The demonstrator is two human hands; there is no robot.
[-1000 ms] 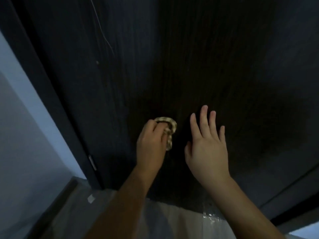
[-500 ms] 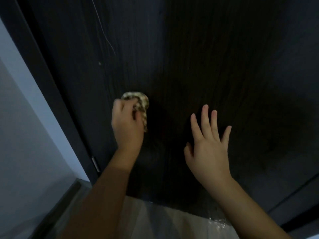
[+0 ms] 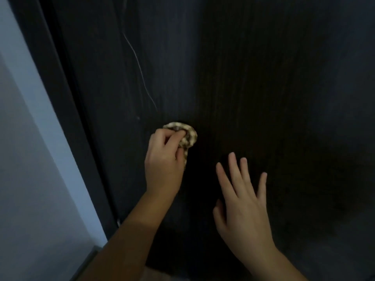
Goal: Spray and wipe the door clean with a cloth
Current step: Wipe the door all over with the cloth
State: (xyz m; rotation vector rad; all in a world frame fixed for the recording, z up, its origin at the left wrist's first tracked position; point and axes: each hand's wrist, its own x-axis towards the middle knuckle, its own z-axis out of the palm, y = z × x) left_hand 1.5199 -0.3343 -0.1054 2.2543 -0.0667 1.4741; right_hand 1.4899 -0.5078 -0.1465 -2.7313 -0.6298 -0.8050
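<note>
A dark wood-grain door [image 3: 253, 82] fills most of the view. My left hand [image 3: 163, 165] presses a bunched tan patterned cloth [image 3: 186, 136] against the door near its middle. The cloth pokes out above and to the right of my fingers. My right hand [image 3: 241, 201] lies flat on the door lower right of the cloth, fingers spread, holding nothing. A thin pale wavy streak [image 3: 140, 72] runs down the door above the cloth. No spray bottle is in view.
The dark door frame [image 3: 67, 110] runs diagonally along the door's left edge, with a pale grey wall [image 3: 24, 159] beyond it. A strip of light floor [image 3: 154, 275] shows at the bottom under the door.
My left hand carried the cloth up and left across the door, then back right a little. My right hand stayed flat on the door. The view shifted upward.
</note>
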